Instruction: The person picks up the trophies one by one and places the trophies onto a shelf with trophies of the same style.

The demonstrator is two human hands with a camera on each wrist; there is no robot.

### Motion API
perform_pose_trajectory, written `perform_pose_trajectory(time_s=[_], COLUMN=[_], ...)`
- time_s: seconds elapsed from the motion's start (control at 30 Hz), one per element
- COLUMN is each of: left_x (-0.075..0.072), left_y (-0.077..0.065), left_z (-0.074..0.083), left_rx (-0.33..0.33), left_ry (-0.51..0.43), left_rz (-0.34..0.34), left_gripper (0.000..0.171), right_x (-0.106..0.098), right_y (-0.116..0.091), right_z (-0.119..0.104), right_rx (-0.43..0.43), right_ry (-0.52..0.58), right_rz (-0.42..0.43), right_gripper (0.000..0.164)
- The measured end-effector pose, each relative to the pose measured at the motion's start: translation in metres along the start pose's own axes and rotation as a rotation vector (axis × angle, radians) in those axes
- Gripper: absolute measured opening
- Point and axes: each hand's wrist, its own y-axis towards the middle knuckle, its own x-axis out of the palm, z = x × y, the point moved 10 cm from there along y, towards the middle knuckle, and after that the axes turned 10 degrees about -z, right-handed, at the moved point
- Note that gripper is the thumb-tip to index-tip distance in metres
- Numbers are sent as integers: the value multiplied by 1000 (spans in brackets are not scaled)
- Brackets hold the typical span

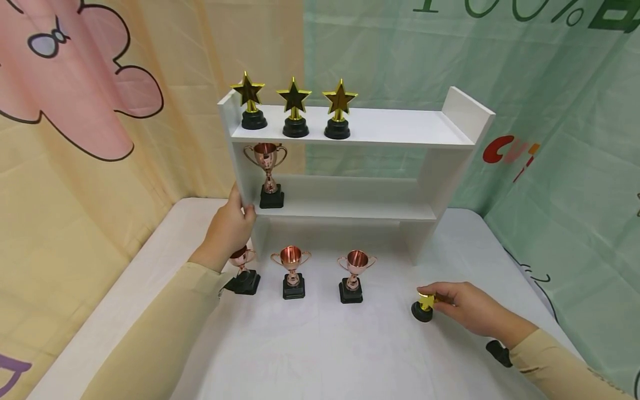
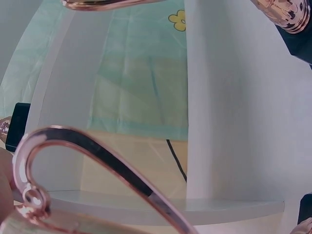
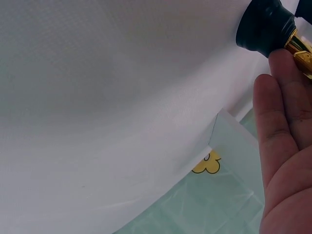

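Note:
My left hand grips the left side panel of a white shelf unit, thumb in front and fingers going behind it. A copper trophy cup on the table is partly covered by that wrist; a copper handle looms close in the left wrist view. On the right, my right hand pinches a small gold trophy by its upper part, its round black base low over the white table. The fingers hide most of the gold top.
Three gold star trophies line the top shelf. One copper cup occupies the middle shelf's left end. Two more cups, one central and one farther right, stand before the unit. A black object lies beside the right sleeve.

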Motion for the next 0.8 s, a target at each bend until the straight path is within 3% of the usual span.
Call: perform_pose_trajectory(time_s=[0.8], left_x=[2], left_y=[0], left_z=[-1], left_rx=[-3], left_ry=[-10], left_rz=[-5], left_gripper=[64], right_x=[3], right_y=[1], right_z=[5], right_rx=[28], right_ry=[47], right_rz=[18], right_gripper=[38])
